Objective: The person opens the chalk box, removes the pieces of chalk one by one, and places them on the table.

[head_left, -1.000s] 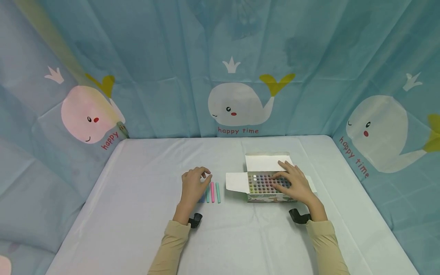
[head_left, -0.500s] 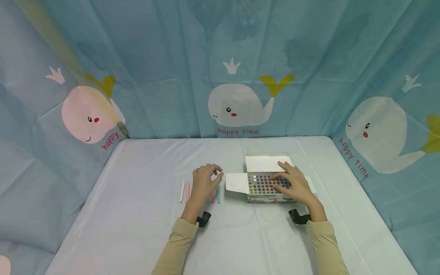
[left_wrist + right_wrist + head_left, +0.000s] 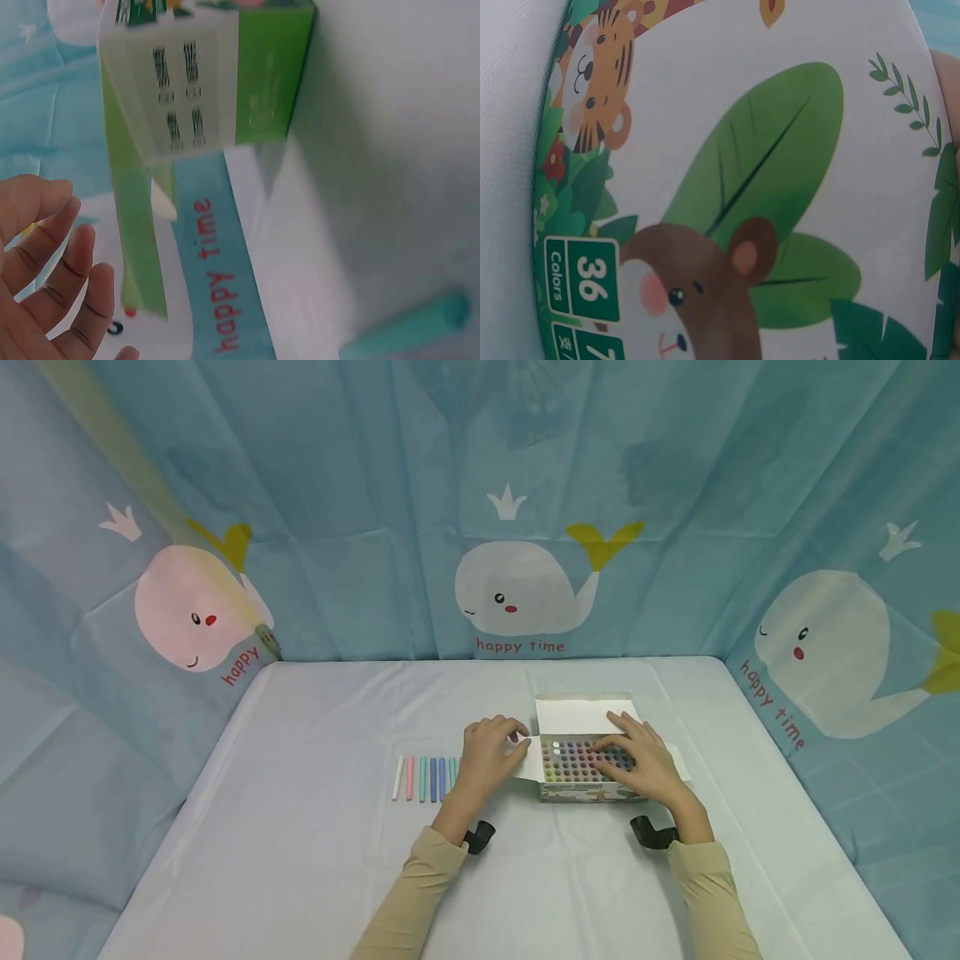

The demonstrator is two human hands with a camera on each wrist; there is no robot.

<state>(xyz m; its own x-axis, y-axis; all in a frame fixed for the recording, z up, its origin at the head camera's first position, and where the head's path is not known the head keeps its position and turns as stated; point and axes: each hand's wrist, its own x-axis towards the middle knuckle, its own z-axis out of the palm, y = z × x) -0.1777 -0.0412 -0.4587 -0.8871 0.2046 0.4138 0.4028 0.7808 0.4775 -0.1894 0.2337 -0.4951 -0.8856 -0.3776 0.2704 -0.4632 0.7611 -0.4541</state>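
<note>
An opened carton [image 3: 570, 792] packed with upright chalk sticks [image 3: 573, 760] stands right of centre, many coloured ends showing in rows. My left hand [image 3: 489, 762] hovers over its left flap [image 3: 534, 768], fingers bent and nothing between them. In the left wrist view these fingers [image 3: 79, 262] are beside the hanging flap [image 3: 135, 247]. My right hand [image 3: 647, 767] rests at the carton's right side, thumb and forefinger over the rows and other fingertips by the raised lid [image 3: 581, 717]. Animal pictures and "36 Colors" on the carton [image 3: 727, 187] fill the right wrist view.
Left of the carton, several loose chalk sticks lie in a row on the white tablecloth [image 3: 322, 827], among them a white stick [image 3: 397, 778] and a pink stick [image 3: 409, 778]. My left forearm hides the row's right end. A whale-print curtain [image 3: 360, 568] surrounds the table.
My left hand has moved right, from over the row of chalk sticks to the carton's left flap, uncovering the row's left part. The right hand and the carton have stayed put.
</note>
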